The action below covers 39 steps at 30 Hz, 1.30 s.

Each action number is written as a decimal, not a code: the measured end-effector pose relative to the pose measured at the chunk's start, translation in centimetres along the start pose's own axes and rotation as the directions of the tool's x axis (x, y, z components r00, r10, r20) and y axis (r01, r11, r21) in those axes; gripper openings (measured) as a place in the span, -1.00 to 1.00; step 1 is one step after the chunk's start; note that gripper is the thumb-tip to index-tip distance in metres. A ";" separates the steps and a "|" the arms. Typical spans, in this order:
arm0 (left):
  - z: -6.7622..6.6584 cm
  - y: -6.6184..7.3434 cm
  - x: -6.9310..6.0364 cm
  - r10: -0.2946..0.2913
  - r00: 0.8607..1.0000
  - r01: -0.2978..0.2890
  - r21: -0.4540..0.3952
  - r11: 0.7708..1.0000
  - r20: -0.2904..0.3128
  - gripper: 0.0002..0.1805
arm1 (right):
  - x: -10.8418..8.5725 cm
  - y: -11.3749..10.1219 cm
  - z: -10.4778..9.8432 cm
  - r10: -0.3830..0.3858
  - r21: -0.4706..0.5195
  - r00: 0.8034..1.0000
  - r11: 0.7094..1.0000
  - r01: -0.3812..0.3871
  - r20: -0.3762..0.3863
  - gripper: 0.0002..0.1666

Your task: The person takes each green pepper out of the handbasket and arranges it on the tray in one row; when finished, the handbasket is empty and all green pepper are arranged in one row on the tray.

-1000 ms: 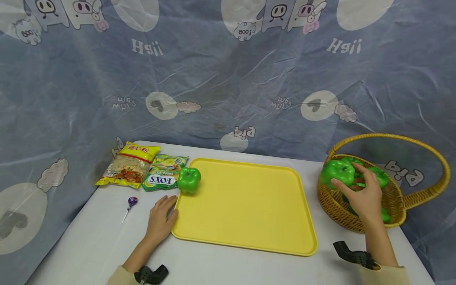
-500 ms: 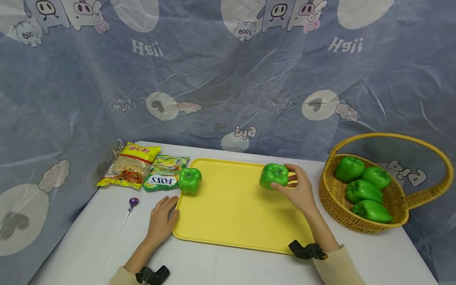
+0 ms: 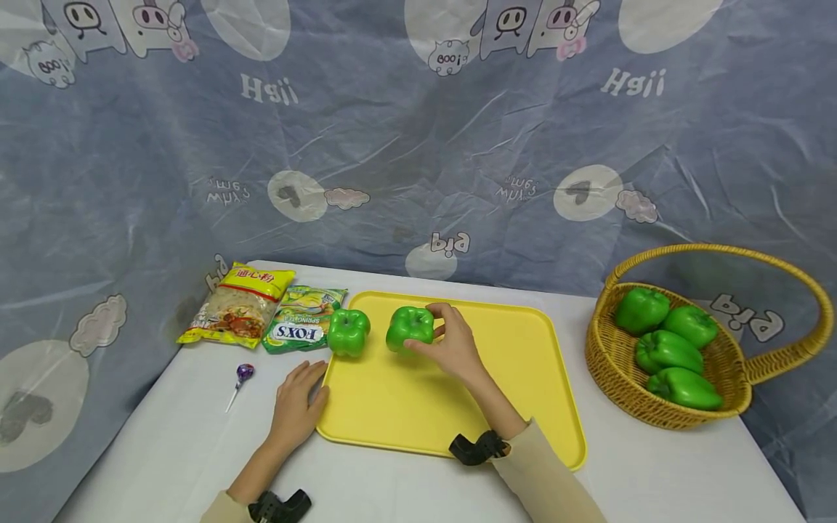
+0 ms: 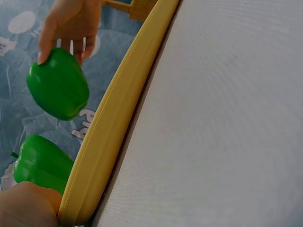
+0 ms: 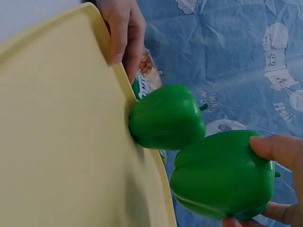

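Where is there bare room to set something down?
Bare: the yellow tray between left hand and right forearm, and its far-right part; also the white table between tray and basket. Crowded: the tray's far-left area, where one pepper sits and the right hand holds another pepper, with the green packet alongside.

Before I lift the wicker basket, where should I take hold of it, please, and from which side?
Probably at the top of the curved handle of the wicker basket, coming from above: it arches away from the rim and the four green peppers lying inside.
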<state>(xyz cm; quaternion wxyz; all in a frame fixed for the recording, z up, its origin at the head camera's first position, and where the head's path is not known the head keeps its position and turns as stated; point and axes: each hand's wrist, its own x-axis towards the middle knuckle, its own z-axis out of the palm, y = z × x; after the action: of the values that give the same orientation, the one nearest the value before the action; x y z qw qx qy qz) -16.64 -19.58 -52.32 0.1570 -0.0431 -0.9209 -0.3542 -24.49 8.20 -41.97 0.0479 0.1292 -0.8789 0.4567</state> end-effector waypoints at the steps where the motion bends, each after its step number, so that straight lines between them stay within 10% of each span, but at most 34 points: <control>1: 0.0 0.0 0.0 0.000 1.000 0.000 -0.001 1.000 -0.001 -0.54 | 0.1 -0.1 0.4 0.007 0.002 1.000 1.000 -0.007 0.005 -0.15; 39: 0.1 0.0 0.0 0.010 1.000 -0.010 0.023 1.000 -0.003 -0.53 | 0.7 1.4 4.7 -0.011 -0.029 0.995 0.999 0.014 0.095 0.09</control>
<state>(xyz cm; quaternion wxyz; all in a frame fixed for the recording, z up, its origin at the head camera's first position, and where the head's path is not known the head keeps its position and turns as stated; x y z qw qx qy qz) -16.65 -19.54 -52.40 0.1605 -0.0452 -0.9244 -0.3430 -25.37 5.01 -45.64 0.0108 0.1555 -0.8860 0.4367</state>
